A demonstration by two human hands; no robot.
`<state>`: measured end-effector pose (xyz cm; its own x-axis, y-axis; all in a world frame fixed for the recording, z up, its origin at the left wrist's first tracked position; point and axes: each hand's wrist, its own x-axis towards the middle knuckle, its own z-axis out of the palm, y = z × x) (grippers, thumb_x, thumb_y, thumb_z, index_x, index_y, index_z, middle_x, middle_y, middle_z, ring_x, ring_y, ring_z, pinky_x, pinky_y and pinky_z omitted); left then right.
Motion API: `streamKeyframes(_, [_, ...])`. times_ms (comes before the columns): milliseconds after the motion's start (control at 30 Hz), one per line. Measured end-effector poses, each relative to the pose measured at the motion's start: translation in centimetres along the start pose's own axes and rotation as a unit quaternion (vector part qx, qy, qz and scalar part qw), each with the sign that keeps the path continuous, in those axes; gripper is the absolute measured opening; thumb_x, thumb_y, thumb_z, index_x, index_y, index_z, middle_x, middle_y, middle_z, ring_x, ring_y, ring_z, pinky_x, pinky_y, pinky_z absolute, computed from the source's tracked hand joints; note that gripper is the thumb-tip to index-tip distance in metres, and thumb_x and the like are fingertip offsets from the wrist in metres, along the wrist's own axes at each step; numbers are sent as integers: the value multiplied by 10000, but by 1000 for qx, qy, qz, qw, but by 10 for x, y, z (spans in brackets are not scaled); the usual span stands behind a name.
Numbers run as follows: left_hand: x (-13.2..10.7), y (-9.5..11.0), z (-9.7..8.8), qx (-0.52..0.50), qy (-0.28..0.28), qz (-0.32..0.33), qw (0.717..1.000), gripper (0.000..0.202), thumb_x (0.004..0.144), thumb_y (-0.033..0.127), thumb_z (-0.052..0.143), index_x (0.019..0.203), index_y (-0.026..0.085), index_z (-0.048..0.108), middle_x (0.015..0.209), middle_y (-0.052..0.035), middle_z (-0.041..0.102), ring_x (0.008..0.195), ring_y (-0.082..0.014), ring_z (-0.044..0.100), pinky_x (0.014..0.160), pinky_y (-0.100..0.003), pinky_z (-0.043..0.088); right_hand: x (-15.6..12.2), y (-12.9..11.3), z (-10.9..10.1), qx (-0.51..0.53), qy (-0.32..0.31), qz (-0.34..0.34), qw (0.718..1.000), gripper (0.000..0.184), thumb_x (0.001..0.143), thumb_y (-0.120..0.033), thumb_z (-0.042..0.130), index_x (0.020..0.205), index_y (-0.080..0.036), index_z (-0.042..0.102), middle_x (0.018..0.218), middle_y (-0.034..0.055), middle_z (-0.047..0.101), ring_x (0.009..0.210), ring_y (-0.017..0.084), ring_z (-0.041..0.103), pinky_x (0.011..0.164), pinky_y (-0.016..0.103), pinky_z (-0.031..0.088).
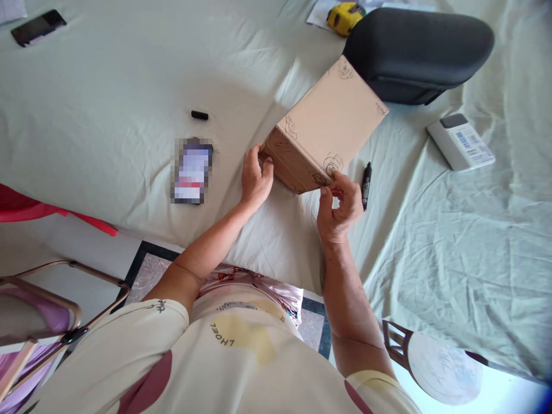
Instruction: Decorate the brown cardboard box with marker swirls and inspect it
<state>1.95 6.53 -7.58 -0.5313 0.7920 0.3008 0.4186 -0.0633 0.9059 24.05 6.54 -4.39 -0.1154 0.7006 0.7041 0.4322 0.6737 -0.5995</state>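
A brown cardboard box [330, 118] stands tilted at an angle to me on the cloth-covered table, with black scribbles drawn near its corners. My left hand [257, 178] grips its near left corner, thumb on the near side and fingers partly hidden behind. With thumb and fingers pinched, my right hand [340, 207] holds the near right corner, beside one of the scribbles. A black marker [366, 186] without its cap lies just right of my right hand. Its black cap [199, 115] appears to be the small piece farther left, above a pixelated phone [192, 172].
A black padded case [422, 52] sits behind the box at the right, with a yellow tape measure [345, 18] beside it. A white-and-grey device [462, 142] rests farther right. Another phone [38, 27] lies at the far left. Wrinkled pale green cloth [121, 115] covers the table.
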Motion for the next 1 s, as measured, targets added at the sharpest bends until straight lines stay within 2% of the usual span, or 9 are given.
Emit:
streamKeyframes(133, [-2,4,-3,65,8,86,994,584,1062,546,565,1527,213,446,1577,-192,564,1552,-314,501,1348,-508,376,0,-10,3,18,-17,-17,1000,315,1057,-362,569,1345,-291,673,965,26,683,791,155,668,723,334,643])
streamKeyframes(267, [-10,20,-4,76,-6,140,987,788,1045,663,528,1671,261,269,1739,-163,395,1676,-342,315,1394,-522,266,0,-12,2,43,-44,-11,998,373,1057,-345,554,1419,-324,642,1019,35,696,860,169,688,725,329,641])
streamKeyframes(333, [-15,31,-5,75,-19,172,982,824,1031,721,506,1682,273,272,1775,-150,332,1696,-369,261,1397,-551,246,0,-12,2,37,-67,-4,997,407,1056,-341,538,1453,-336,626,1056,47,706,896,178,692,735,335,644])
streamKeyframes(433, [-21,45,-6,86,-46,216,972,775,1014,756,509,1628,294,412,1801,-114,294,1710,-395,212,1393,-584,248,0,-13,3,8,-106,18,994,463,1046,-360,526,1501,-342,609,1124,71,715,960,198,696,776,365,658])
streamKeyframes(533, [-24,50,-4,88,-70,250,962,646,1013,711,558,1524,315,558,1795,-89,314,1714,-408,195,1385,-633,248,-1,-14,7,-6,-139,41,989,498,1043,-391,529,1536,-356,592,1195,86,717,1019,212,700,812,384,663])
streamKeyframes(667, [-24,47,1,77,-67,256,961,500,1039,626,568,1444,339,627,1753,-93,388,1691,-382,286,1364,-649,292,-2,-16,12,-12,-164,47,985,504,1062,-426,502,1555,-357,581,1235,99,729,1044,222,707,844,397,662])
streamKeyframes(867, [-23,48,-3,89,-89,230,965,425,1065,591,526,1373,331,660,1646,-82,530,1670,-358,339,1364,-646,301,-1,-8,10,-27,-131,30,991,508,1050,-374,498,1547,-320,590,1228,98,750,1025,216,718,874,395,662])
streamKeyframes(1000, [-18,46,-8,74,-93,249,961,404,1076,591,480,1316,323,664,1544,-73,615,1644,-340,393,1362,-650,310,4,4,1,-50,-111,76,990,584,1019,-347,535,1600,-285,520,1281,109,742,967,208,691,829,376,658])
